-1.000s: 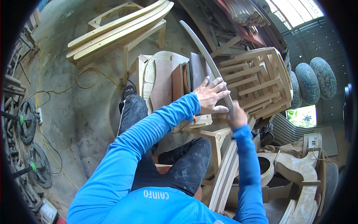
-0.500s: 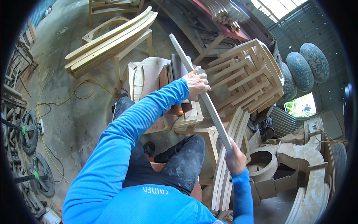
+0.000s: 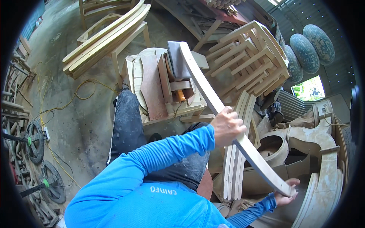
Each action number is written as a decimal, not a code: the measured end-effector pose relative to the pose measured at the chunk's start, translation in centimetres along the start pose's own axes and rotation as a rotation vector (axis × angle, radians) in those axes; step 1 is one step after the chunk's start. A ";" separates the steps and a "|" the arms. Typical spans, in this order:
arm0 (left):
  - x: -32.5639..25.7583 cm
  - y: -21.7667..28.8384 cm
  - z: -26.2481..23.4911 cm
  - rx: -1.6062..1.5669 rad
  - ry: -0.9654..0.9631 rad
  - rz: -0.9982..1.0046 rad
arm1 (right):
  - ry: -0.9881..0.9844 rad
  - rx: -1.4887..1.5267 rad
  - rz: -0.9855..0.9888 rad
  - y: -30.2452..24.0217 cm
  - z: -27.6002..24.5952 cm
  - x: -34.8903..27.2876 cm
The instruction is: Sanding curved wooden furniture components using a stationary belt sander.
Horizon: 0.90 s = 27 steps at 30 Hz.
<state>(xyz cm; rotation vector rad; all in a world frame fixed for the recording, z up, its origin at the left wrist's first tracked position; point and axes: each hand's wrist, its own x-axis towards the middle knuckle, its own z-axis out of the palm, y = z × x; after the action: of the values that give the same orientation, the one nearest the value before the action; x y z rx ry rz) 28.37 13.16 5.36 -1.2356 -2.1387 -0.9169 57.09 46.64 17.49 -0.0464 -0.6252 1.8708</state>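
A long, gently curved wooden slat (image 3: pixel 207 91) slants from the workstand down to the lower right. My left hand (image 3: pixel 228 127) is closed over the slat near its middle, fingers wrapped across its top. At the slat's near end, my right hand (image 3: pixel 287 193) grips from beneath with the fingertips curled round the tip. The slat's far end lies against an upright grey panel (image 3: pixel 177 60) on the wooden workstand (image 3: pixel 152 118). Between boards on that stand sits an orange cylindrical handle (image 3: pixel 180 95), partly hidden.
Several similar curved slats (image 3: pixel 237 152) lean just beyond my left hand. A stacked wooden frame (image 3: pixel 247 57) stands farther back. More slats (image 3: pixel 106 38) rest on a frame at the far left. A yellow cord (image 3: pixel 89 80) loops over the floor. Carved wooden parts (image 3: pixel 323 155) stand at the right.
The slat has shifted toward the lower right and rolled, so a broader face shows. Both hands have moved right and nearer with it, the right hand now at its very end.
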 end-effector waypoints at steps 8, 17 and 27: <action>0.5 -7.1 -0.9 0.012 0.007 -0.004 | -0.117 -0.451 0.025 5.3 2.8 0.9; 1.6 -23.2 -0.6 0.081 -0.055 -0.033 | -0.151 -0.418 0.031 22.7 5.2 1.3; 2.3 -37.0 -5.4 0.183 -0.484 -0.330 | -0.438 -0.250 0.052 39.8 10.8 -5.5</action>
<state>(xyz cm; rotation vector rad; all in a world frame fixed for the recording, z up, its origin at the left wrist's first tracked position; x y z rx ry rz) -4.90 -3.04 -0.73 -1.1124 -2.8008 -0.5620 21.44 27.48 7.85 0.1918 -1.1664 1.8544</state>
